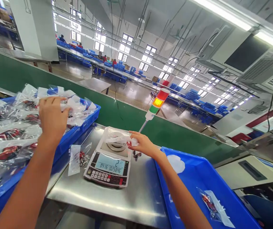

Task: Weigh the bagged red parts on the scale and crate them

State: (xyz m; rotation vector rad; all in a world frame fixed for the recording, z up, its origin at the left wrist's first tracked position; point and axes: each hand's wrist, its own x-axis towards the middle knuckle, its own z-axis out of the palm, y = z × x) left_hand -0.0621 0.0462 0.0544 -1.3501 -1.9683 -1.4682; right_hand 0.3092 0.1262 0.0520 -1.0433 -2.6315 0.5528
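Note:
My left hand [52, 116] is over the left bin's far end, fingers loosely bent and thumb apart, among clear plastic bags [9, 133] with white labels and red and black wires. Whether it touches a bag is hard to tell. At the scale, my right hand [142, 143] pinches one end of a small clear bag [119, 139] with red parts, which lies across the round pan. The digital scale [107, 163] has a lit display with a 2 on its top line. Another labelled bag [79, 159] lies on the metal table, left of the scale.
The blue left bin [88, 122] is heaped with bags. A blue right bin [193, 178] holds a bag with wires [212, 206] and a white piece [176, 163]. Behind the scale stands a signal tower [159, 103], amber lit, before a green partition [117, 111].

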